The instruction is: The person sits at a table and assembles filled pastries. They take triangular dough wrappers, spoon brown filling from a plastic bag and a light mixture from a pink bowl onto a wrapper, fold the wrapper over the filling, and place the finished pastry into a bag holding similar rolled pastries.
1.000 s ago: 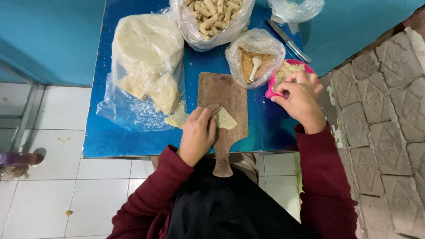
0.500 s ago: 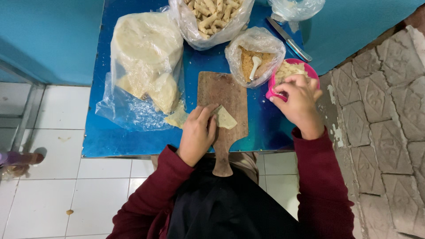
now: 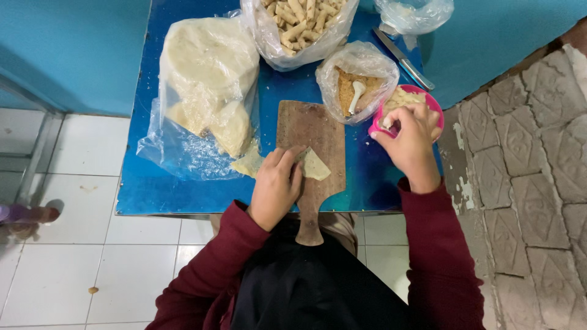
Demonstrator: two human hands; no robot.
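A wooden cutting board point(image 3: 309, 128) with a handle lies on the blue table point(image 3: 147, 189). On it rests a thin pale dough wrapper point(image 3: 316, 165). My left hand point(image 3: 275, 186) presses flat on the board's left edge, fingertips touching the wrapper. My right hand point(image 3: 411, 137) reaches into a pink bowl point(image 3: 435, 105) of pale filling, fingers bent around something small and white; I cannot make out what it is.
A large clear bag of dough wrappers point(image 3: 208, 85) lies left of the board. At the back stand a bag of finished rolls point(image 3: 299, 24), a bag of crumbs with a white spoon point(image 3: 356, 85), another plastic bag point(image 3: 413, 15) and a knife point(image 3: 403, 58). White tiles left, stone paving right.
My right hand has stayed at the pink bowl with small finger movements. My left hand has kept still on the wrapper.
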